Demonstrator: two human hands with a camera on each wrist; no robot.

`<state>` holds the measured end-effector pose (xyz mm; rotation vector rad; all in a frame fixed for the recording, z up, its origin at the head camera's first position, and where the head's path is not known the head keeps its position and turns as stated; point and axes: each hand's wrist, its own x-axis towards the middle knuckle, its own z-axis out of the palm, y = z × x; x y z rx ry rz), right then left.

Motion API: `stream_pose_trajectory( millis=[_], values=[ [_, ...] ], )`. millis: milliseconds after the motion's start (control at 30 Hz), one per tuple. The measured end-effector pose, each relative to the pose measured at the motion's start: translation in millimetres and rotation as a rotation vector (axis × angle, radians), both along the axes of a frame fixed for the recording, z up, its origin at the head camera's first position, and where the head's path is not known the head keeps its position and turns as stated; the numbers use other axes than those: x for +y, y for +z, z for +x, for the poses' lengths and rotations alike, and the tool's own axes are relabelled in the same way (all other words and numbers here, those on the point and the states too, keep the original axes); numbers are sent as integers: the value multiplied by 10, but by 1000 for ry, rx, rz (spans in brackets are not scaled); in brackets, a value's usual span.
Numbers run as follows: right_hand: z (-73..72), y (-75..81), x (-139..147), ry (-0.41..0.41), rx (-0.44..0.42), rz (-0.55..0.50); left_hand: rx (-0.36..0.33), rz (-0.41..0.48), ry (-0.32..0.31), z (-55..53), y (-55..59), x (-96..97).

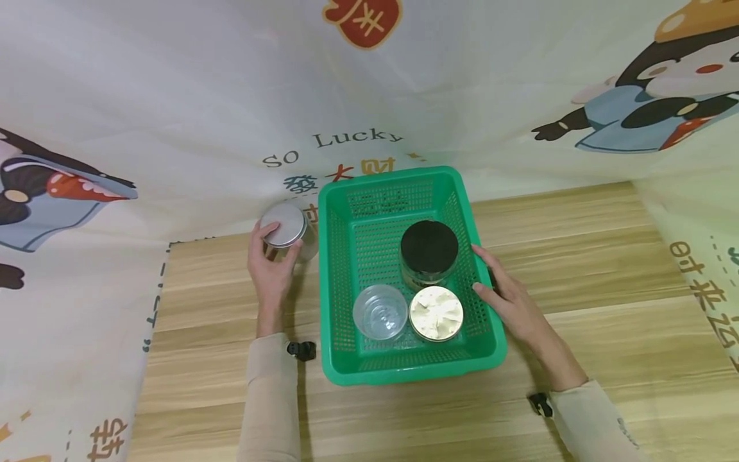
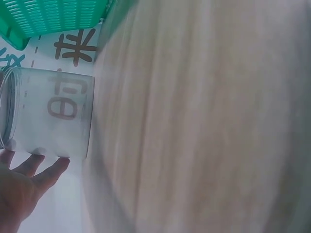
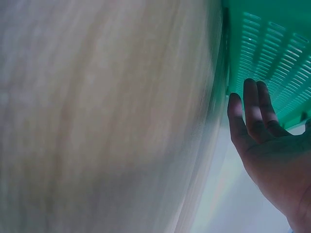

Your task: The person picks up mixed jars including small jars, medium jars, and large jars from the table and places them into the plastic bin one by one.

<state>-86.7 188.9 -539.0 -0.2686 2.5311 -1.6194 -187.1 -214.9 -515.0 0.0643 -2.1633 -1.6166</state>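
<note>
My left hand (image 1: 271, 266) grips a clear jar (image 2: 53, 114) with a silver lid (image 1: 284, 224), left of the basket. The thumb and fingers lie around its upper part, and the jar is upright. Whether its base touches the table is hard to tell. A green plastic basket (image 1: 414, 378) sits at the middle. My right hand (image 1: 514, 308) holds its right side, thumb over the rim and other fingers (image 3: 251, 107) against the outer wall. Inside the basket are a black-lidded jar (image 1: 429, 247), a gold-lidded container (image 1: 435, 313) and a clear round container (image 1: 380, 312).
The basket stands on a wood-grain tabletop (image 1: 577, 269). Behind it and along both sides hangs a pale cloth (image 1: 202, 115) printed with cartoon figures and lettering. The jar in my left hand is close to the back cloth.
</note>
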Motion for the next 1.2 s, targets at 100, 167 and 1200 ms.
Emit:
stream_pose_trajectory(
  millis=[100, 167, 1200],
  values=[
    [7, -2, -7, -7, -3, 10, -3, 10, -11, -2, -5, -7],
    [10, 0, -7, -10, -3, 16, 1, 16, -17, -5, -7, -11],
    [-6, -6, -4, -8, -26, 2, 204, -2, -58, 328, 791, 155]
  ],
)
